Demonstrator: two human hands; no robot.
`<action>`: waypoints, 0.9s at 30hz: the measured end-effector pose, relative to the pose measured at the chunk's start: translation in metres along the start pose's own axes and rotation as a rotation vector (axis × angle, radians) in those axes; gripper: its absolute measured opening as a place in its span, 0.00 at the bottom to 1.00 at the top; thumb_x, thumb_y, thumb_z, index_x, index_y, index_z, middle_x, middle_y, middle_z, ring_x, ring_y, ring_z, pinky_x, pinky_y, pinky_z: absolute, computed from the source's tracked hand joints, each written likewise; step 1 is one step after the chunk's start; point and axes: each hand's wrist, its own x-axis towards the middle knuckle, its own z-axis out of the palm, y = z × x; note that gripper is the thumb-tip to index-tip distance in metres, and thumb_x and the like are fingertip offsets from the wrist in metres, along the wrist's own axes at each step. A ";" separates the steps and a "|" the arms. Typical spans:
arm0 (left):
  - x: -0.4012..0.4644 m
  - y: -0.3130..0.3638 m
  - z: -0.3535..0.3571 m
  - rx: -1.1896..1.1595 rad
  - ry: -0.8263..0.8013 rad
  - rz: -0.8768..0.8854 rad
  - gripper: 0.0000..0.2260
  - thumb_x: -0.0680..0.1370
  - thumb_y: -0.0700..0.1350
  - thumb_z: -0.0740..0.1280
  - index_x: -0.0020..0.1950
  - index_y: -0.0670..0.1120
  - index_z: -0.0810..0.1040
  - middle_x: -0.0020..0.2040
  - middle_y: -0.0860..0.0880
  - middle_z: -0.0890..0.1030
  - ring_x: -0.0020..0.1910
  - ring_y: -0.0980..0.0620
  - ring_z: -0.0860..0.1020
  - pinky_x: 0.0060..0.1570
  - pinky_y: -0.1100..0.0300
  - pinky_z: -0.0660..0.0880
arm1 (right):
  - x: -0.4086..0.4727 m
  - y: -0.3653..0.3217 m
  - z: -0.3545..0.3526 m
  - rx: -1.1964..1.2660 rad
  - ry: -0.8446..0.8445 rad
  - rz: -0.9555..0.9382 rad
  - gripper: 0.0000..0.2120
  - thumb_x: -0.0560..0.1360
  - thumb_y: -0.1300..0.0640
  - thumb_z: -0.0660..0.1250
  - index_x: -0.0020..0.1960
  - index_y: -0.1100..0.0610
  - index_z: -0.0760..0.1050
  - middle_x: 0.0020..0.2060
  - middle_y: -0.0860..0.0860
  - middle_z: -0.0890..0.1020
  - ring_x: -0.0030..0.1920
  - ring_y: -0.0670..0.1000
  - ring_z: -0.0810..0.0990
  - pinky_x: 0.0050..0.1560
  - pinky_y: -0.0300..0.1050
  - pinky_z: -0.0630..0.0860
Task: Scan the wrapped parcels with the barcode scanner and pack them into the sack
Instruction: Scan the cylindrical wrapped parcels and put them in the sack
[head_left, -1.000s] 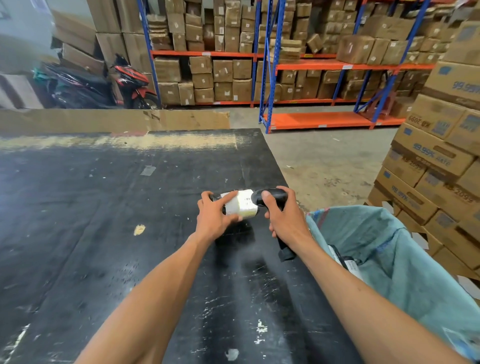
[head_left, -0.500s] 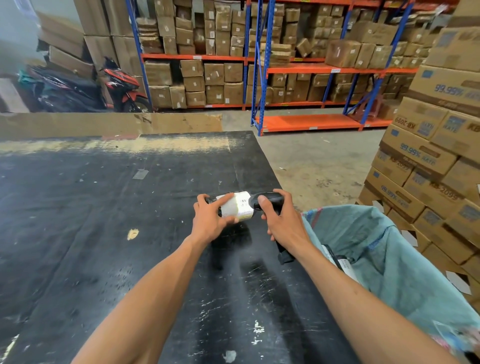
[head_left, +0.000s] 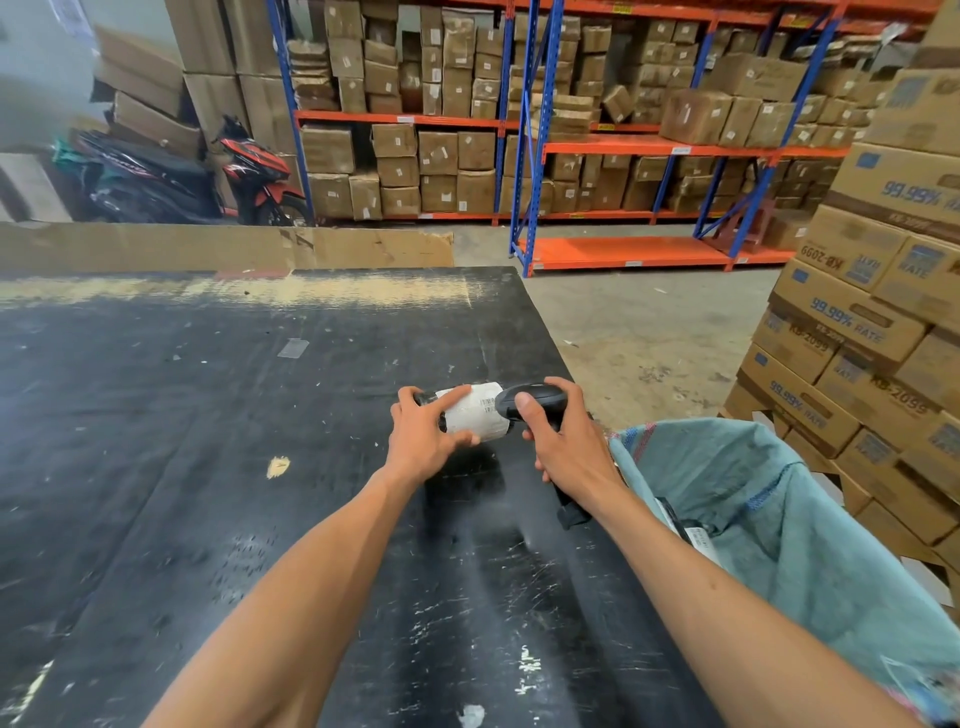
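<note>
My left hand (head_left: 423, 439) grips a small black wrapped parcel (head_left: 475, 413) with a white barcode label, held just above the black table (head_left: 208, 467). My right hand (head_left: 566, 441) holds a black barcode scanner (head_left: 535, 402), its head right against the label. A teal woven sack (head_left: 779, 519) hangs open at the table's right edge, below my right forearm. At least one black parcel with a white label (head_left: 688, 532) lies inside it.
Stacked printed cartons (head_left: 872, 322) stand to the right behind the sack. Blue and orange racks full of boxes (head_left: 571, 130) line the back. A motorbike (head_left: 249, 176) is parked at the back left. A cardboard sheet (head_left: 234, 247) stands along the table's far edge.
My hands, the parcel and the scanner have stayed together in nearly the same spot. The view has shifted slightly, and the label's barcode now faces up more.
</note>
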 end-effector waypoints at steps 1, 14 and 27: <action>0.000 -0.001 -0.001 -0.002 -0.001 0.000 0.32 0.70 0.57 0.79 0.72 0.65 0.73 0.67 0.49 0.60 0.69 0.46 0.60 0.69 0.48 0.67 | 0.000 -0.001 0.001 -0.005 -0.001 -0.002 0.26 0.75 0.26 0.62 0.68 0.34 0.61 0.49 0.49 0.85 0.38 0.50 0.82 0.35 0.46 0.80; -0.003 -0.004 -0.007 0.006 -0.010 -0.009 0.32 0.70 0.57 0.79 0.73 0.64 0.73 0.66 0.48 0.61 0.69 0.45 0.60 0.71 0.47 0.66 | 0.003 0.000 0.007 -0.040 0.010 -0.037 0.27 0.75 0.26 0.61 0.69 0.36 0.60 0.49 0.49 0.84 0.41 0.51 0.82 0.43 0.50 0.82; -0.005 -0.003 -0.005 -0.035 -0.008 -0.021 0.32 0.70 0.55 0.80 0.73 0.64 0.73 0.64 0.51 0.59 0.69 0.47 0.60 0.71 0.49 0.65 | -0.003 0.000 0.003 -0.008 0.014 -0.003 0.25 0.77 0.29 0.63 0.69 0.35 0.62 0.49 0.49 0.85 0.41 0.52 0.83 0.34 0.43 0.80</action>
